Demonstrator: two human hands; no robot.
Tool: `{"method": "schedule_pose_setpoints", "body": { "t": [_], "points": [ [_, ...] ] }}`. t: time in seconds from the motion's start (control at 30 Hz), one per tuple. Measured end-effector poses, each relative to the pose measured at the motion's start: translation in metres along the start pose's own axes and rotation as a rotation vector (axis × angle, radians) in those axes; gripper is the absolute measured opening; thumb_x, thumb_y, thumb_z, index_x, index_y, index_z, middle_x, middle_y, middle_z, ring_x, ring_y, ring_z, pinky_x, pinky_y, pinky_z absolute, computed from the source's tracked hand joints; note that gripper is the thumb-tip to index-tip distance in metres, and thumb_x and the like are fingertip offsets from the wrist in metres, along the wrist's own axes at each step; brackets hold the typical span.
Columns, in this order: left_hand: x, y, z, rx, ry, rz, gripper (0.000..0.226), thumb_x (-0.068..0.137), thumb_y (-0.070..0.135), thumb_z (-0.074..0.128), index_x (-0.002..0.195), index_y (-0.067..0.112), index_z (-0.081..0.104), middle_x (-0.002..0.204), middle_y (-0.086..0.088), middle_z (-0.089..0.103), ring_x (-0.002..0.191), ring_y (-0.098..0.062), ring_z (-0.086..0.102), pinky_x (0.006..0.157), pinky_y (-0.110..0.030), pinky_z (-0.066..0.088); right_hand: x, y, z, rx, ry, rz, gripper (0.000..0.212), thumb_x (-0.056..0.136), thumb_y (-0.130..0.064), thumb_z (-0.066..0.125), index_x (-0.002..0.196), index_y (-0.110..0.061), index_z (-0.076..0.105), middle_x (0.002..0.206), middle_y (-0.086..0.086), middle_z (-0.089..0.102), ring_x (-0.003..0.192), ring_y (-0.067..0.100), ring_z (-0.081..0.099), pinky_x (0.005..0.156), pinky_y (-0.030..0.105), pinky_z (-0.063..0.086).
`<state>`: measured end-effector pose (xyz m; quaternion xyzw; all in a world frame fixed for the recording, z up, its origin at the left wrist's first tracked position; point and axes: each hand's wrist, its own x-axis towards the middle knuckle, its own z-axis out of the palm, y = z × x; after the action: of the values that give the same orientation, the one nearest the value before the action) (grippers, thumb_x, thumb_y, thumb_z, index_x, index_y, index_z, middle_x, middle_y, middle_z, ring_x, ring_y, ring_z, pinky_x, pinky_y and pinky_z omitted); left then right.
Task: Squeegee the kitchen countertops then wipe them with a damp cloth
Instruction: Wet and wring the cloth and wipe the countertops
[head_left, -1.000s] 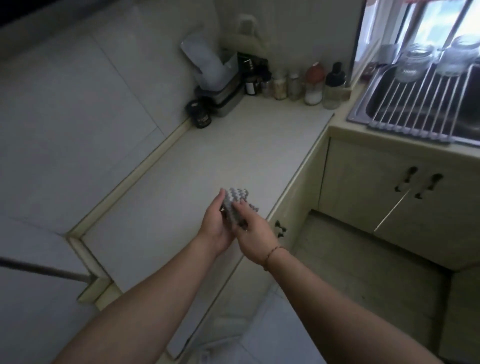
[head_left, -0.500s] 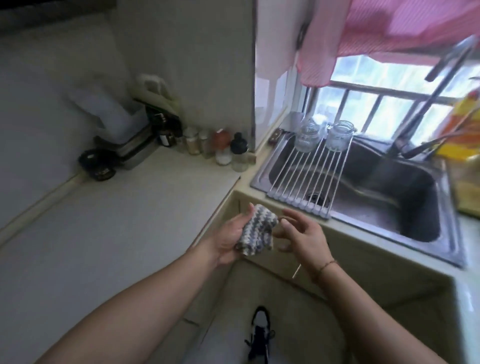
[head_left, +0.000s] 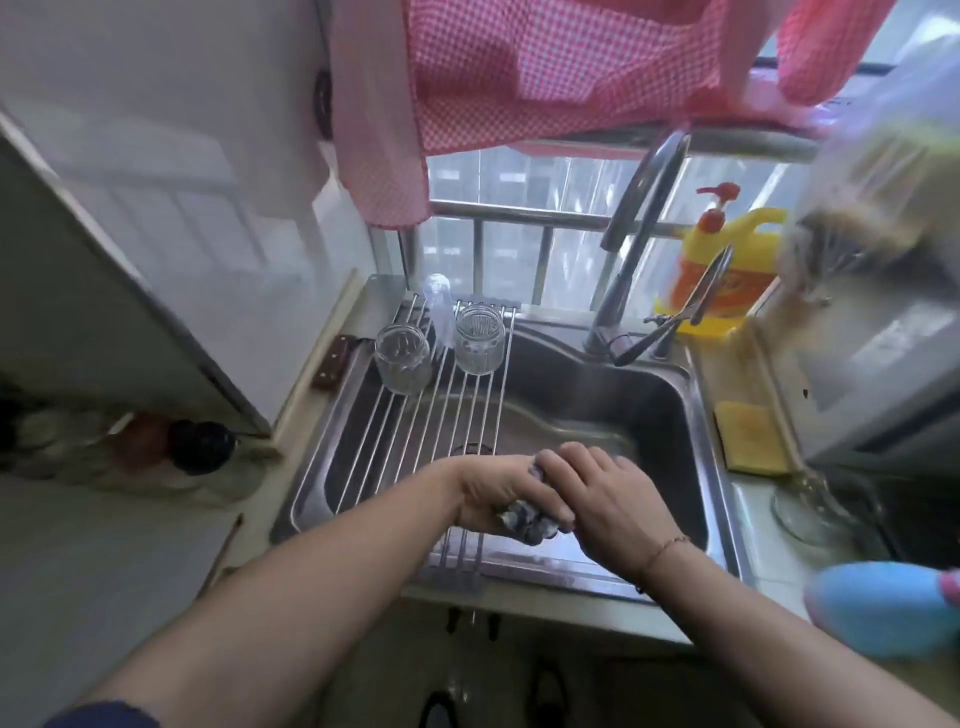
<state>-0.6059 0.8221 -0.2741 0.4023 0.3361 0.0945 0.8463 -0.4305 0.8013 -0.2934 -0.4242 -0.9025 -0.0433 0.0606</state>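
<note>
Both hands, left hand (head_left: 491, 493) & right hand (head_left: 597, 499), gripped the bunched grey cloth (head_left: 524, 517) betw. them, fingers curled round it, over the sink (head_left: 649, 410) near its front edge, w/ drying rack (head_left: 415, 431) at left.

hands: I see left hand (head_left: 491, 493) and right hand (head_left: 605, 506) together over the sink (head_left: 639, 410), both gripping a grey-white cloth (head_left: 524, 519) bunched between them
rack: wire drying rack (head_left: 441, 415) across the sink's left half; hands above its near end
jars: two glass jars (head_left: 402, 358) upright on the rack's far end
faucet: tap (head_left: 631, 244) behind the sink
right side: yellow soap bottle (head_left: 727, 265), yellow sponge (head_left: 750, 436) on the rim
top: pink checked fabric (head_left: 519, 78), blurred
</note>
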Motion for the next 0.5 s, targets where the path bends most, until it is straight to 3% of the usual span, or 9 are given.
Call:
{"method": "schedule_pose_setpoints", "body": {
  "t": [0.1, 0.17, 0.23, 0.27, 0.33, 0.43, 0.5],
  "points": [
    [0.039, 0.017, -0.005, 0.125, 0.096, -0.109, 0.025, 0.083, -0.009, 0.057, 0.076, 0.015, 0.057, 0.065, -0.003, 0.053, 0.059, -0.011, 0.052, 0.048, -0.019, 0.040, 0.020, 0.027, 0.014, -0.169, 0.100, 0.038, 0.019, 0.066, -0.020, 0.055, 0.085, -0.017, 0.057, 0.071, 0.003, 0.056, 0.061, 0.027, 0.051, 0.045, 0.031, 0.032],
    [0.062, 0.025, -0.009, 0.314, 0.190, -0.216, 0.028, 0.081, -0.007, 0.060, 0.070, 0.014, 0.047, 0.061, -0.006, 0.042, 0.052, -0.013, 0.042, 0.043, -0.020, 0.031, 0.034, 0.043, 0.021, -0.172, 0.085, 0.048, 0.004, 0.065, -0.014, 0.052, 0.068, -0.017, 0.055, 0.058, 0.003, 0.055, 0.053, 0.026, 0.051, 0.044, 0.029, 0.028],
    [0.086, 0.027, -0.016, 0.667, 0.312, -0.307, 0.026, 0.076, 0.002, 0.071, 0.070, 0.012, 0.048, 0.064, -0.009, 0.045, 0.052, -0.018, 0.043, 0.043, -0.022, 0.034, 0.044, 0.054, 0.024, -0.119, -0.138, 0.066, 0.006, 0.069, -0.014, 0.062, 0.072, -0.016, 0.060, 0.063, 0.004, 0.065, 0.058, 0.028, 0.060, 0.050, 0.029, 0.035],
    [0.096, 0.029, -0.020, 0.881, 0.378, -0.324, 0.023, 0.073, 0.008, 0.076, 0.076, 0.011, 0.054, 0.070, -0.010, 0.055, 0.057, -0.022, 0.052, 0.046, -0.025, 0.040, 0.048, 0.057, 0.024, -0.075, -0.286, 0.104, 0.008, 0.076, -0.017, 0.061, 0.084, -0.017, 0.063, 0.077, 0.003, 0.070, 0.070, 0.028, 0.066, 0.056, 0.030, 0.039],
    [0.110, 0.031, -0.026, 1.205, 0.509, -0.303, 0.036, 0.071, 0.015, 0.076, 0.102, 0.014, 0.056, 0.094, -0.007, 0.066, 0.081, -0.027, 0.064, 0.058, -0.030, 0.047, 0.058, 0.066, 0.030, 0.058, -0.541, 0.211, 0.019, 0.086, -0.027, 0.054, 0.101, -0.020, 0.063, 0.095, -0.002, 0.071, 0.087, 0.025, 0.068, 0.064, 0.028, 0.042],
    [0.125, 0.036, -0.034, 1.477, 0.609, -0.170, 0.045, 0.078, 0.020, 0.065, 0.119, 0.017, 0.045, 0.106, -0.006, 0.065, 0.094, -0.029, 0.065, 0.061, -0.031, 0.044, 0.073, 0.081, 0.047, 0.294, -0.704, 0.351, 0.019, 0.082, -0.026, 0.051, 0.096, -0.019, 0.061, 0.087, -0.002, 0.068, 0.074, 0.021, 0.063, 0.062, 0.028, 0.045],
    [0.131, 0.036, -0.041, 1.669, 0.562, -0.072, 0.059, 0.080, 0.023, 0.066, 0.131, 0.015, 0.038, 0.104, -0.009, 0.066, 0.094, -0.033, 0.065, 0.066, -0.036, 0.047, 0.077, 0.090, 0.055, 0.530, -0.770, 0.405, 0.012, 0.080, -0.020, 0.054, 0.091, -0.019, 0.060, 0.090, 0.005, 0.067, 0.069, 0.021, 0.057, 0.059, 0.027, 0.045]
  ]
}}
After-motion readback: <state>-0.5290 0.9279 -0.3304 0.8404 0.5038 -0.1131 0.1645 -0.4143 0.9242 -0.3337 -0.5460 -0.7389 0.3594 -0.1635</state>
